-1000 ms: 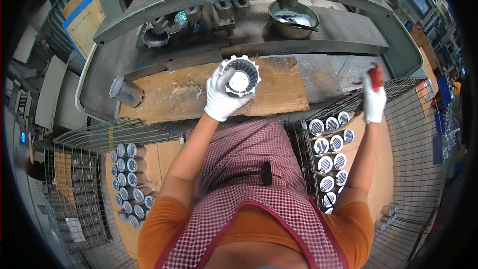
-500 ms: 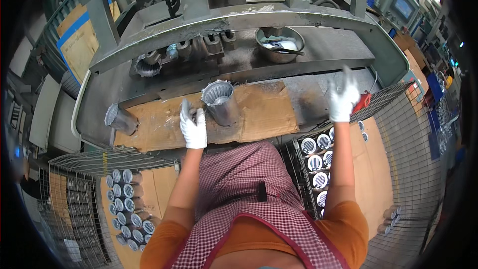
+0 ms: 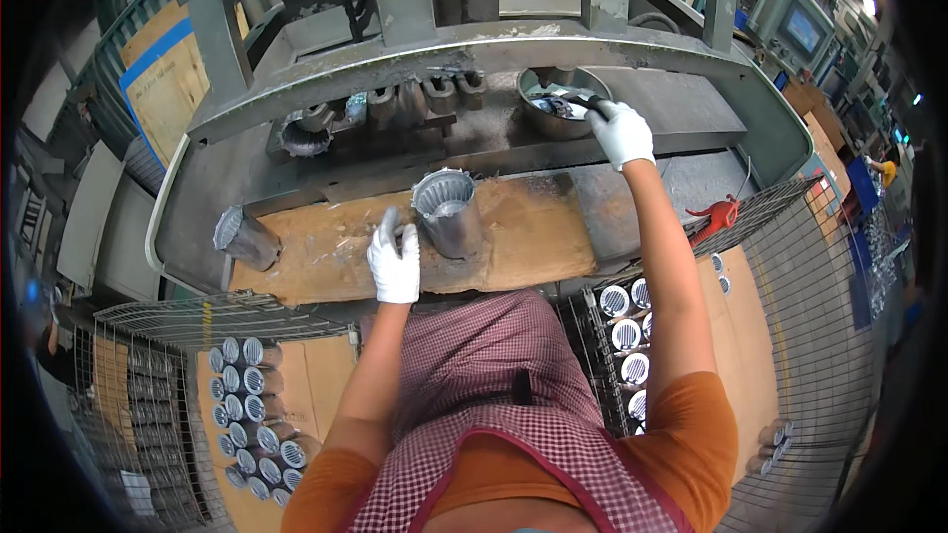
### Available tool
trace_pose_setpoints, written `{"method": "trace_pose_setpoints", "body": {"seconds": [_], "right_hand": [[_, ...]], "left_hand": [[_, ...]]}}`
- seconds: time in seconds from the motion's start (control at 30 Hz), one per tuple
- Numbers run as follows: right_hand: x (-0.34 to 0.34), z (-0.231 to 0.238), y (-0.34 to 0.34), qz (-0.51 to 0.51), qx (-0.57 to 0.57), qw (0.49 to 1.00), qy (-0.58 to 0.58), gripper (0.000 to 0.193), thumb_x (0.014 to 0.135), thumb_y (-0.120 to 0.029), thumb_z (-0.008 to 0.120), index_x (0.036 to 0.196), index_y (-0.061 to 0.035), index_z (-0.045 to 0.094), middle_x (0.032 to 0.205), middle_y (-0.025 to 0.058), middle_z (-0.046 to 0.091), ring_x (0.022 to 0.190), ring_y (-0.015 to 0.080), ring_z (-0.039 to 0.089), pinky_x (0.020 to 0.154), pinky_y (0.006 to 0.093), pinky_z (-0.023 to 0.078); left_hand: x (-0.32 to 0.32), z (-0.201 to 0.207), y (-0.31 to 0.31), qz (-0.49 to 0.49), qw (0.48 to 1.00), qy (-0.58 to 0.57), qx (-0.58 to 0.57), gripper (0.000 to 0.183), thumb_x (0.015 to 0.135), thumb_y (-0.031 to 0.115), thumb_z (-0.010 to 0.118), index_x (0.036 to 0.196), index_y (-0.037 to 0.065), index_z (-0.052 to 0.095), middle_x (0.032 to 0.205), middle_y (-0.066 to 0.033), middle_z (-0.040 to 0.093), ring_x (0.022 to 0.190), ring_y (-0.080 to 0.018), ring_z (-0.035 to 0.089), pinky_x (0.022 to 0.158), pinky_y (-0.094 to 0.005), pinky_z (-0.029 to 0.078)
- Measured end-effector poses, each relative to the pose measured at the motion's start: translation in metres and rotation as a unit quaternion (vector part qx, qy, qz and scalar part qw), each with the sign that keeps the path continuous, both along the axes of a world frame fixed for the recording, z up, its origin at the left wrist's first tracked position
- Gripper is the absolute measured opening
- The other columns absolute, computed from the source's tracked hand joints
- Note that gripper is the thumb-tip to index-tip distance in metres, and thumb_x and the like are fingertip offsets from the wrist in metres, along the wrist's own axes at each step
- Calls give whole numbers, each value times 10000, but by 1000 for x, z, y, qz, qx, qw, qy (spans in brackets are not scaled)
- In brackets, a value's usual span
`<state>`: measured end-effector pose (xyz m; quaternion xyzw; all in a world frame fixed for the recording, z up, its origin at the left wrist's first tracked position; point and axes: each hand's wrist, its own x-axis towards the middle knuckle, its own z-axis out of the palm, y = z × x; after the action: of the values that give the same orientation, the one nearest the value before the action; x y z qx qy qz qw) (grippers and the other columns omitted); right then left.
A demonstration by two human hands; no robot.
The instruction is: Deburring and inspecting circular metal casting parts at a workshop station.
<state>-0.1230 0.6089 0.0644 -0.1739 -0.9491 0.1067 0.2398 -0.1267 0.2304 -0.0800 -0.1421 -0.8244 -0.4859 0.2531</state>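
A: What was the left hand (image 3: 393,255) doing by the ribbed cup (image 3: 452,222)?

B: It hovered just left of the cup, thumb and fingers parted around nothing. I saw no contact; my guess is that it was kept close to steady the cup.

A: And the right hand (image 3: 622,133)?

B: Beyond the cup and to its right, closed on the end of a dark-handled tool (image 3: 592,107). The other end lay in a metal bowl (image 3: 555,129), also beyond the cup. The handle reached the rim, probably so it could be taken without dipping the glove.

A: Why did the cup stand there?

B: It stood open end up on a cardboard sheet (image 3: 533,242) over the table, within easy reach of the left hand. The cardboard likely spared its base from hard metal.

A: Anything further out?

B: A second cup (image 3: 247,242) sat well to the left of the first, tilted in view, perhaps just lens bend. To the first cup's right, a red-handled tool (image 3: 719,214) rested by the rim of a wire basket (image 3: 829,316), presumably parked handy. Nearer the body and left of that cup, finished-looking pieces (image 3: 254,350) stood in rows, slatted ends showing, likely packed so to save room.
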Motion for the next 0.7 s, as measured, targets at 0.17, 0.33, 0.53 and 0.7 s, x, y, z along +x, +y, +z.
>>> {"method": "trace_pose_setpoints", "body": {"seconds": [0.17,0.33,0.53,0.7], "right_hand": [[16,-21,-7,26,-1,999,36,300,867,-361,601,1074,-164,694,978,149,673,902,346,645,799,443,507],[28,-58,-32,39,1,985,166,319,897,-322,601,1137,-122,666,806,176,636,753,350,622,692,449,491],[26,-33,-96,185,-64,936,294,287,870,-125,668,1145,-42,658,863,160,667,723,269,628,673,352,491],[-20,16,-154,286,10,913,290,225,842,-211,665,1013,-66,686,768,156,640,702,325,623,653,399,498]], "left_hand": [[-1,-4,-3,26,996,45,-72,400,889,255,628,1222,38,582,1033,-171,655,938,-326,628,853,-440,473],[0,4,2,40,990,76,-110,362,895,279,615,1177,52,616,972,-157,664,896,-331,626,818,-449,473],[6,9,1,19,993,35,-114,344,908,242,609,1189,43,610,1086,-159,660,995,-324,622,894,-433,460],[6,15,0,14,993,5,-120,324,910,230,607,1168,34,619,1094,-158,664,1006,-324,621,899,-431,460]]}}
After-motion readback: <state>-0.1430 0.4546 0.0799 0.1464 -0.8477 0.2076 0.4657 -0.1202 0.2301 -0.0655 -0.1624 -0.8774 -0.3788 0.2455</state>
